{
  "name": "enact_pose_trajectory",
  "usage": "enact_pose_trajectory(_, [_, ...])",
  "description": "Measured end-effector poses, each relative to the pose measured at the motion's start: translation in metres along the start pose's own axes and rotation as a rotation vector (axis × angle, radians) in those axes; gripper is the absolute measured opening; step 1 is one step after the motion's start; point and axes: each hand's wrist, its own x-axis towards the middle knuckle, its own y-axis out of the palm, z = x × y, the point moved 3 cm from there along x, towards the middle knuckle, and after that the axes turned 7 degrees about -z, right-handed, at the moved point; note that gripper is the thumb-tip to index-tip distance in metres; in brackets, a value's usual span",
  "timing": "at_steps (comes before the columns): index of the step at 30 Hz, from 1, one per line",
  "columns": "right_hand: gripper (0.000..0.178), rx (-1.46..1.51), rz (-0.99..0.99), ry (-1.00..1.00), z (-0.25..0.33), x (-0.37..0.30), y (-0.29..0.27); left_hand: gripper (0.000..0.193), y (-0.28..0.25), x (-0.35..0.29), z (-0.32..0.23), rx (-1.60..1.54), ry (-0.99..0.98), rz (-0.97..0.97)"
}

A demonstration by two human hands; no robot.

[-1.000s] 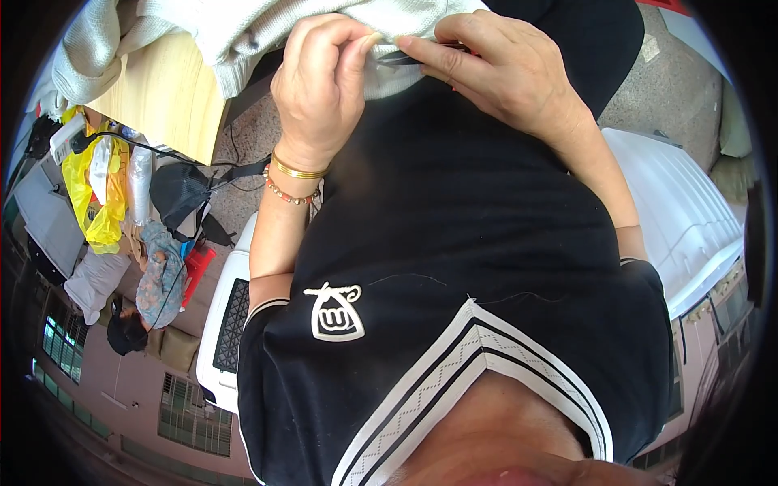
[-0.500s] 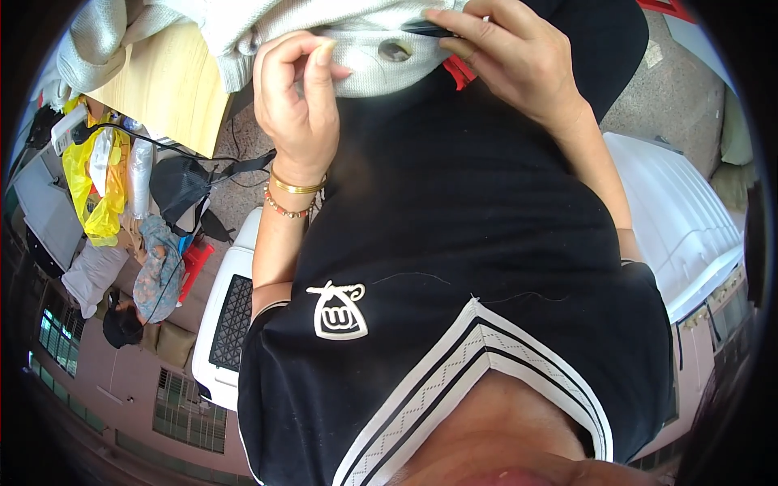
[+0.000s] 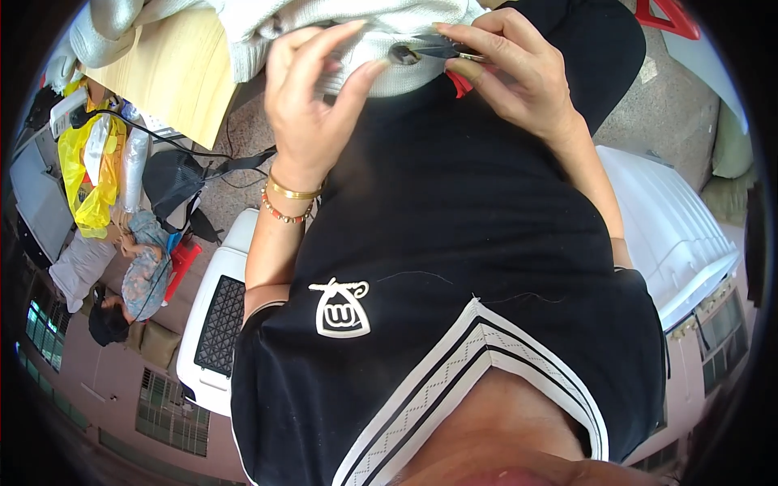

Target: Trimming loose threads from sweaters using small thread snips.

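Cloth (image 3: 247,40) in front, partly on the tabletop (image 3: 178,77) at left, with bag (image 3: 173,180) left, tub (image 3: 664,231) right

The right hand (image 3: 523,77) pinched a small dark tool (image 3: 442,51) over cream knitted cloth (image 3: 381,14), beside a dark round spot (image 3: 403,55). The left hand (image 3: 312,101), its fingers (image 3: 320,50) parted, was near the spot. Some cloth lay on a pale wooden worktop (image 3: 182,73).

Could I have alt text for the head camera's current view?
A person's right hand holds a small dark tool at a pale knit garment; the left hand is close by, open. A wooden tabletop shows at upper left.
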Motion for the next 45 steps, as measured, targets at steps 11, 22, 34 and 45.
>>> enact_pose_trajectory(11, [0.043, -0.148, 0.076, -0.06, -0.005, -0.003, 0.005, 0.028, 0.007, 0.012, 0.01, 0.269, 0.368, 0.111])
enact_pose_trajectory(22, [0.048, -0.397, 0.104, -0.3, 0.004, 0.012, 0.001, 0.012, 0.009, 0.009, 0.009, 0.258, 0.346, 0.091])
enact_pose_trajectory(34, [0.05, -0.45, 0.16, -0.353, 0.006, 0.013, 0.005, 0.01, -0.005, 0.004, 0.001, 0.13, 0.284, 0.057])
enact_pose_trajectory(45, [0.035, 0.036, -0.383, -0.688, -0.017, 0.013, 0.015, 0.026, -0.009, -0.011, 0.013, 0.205, 0.19, 0.009])
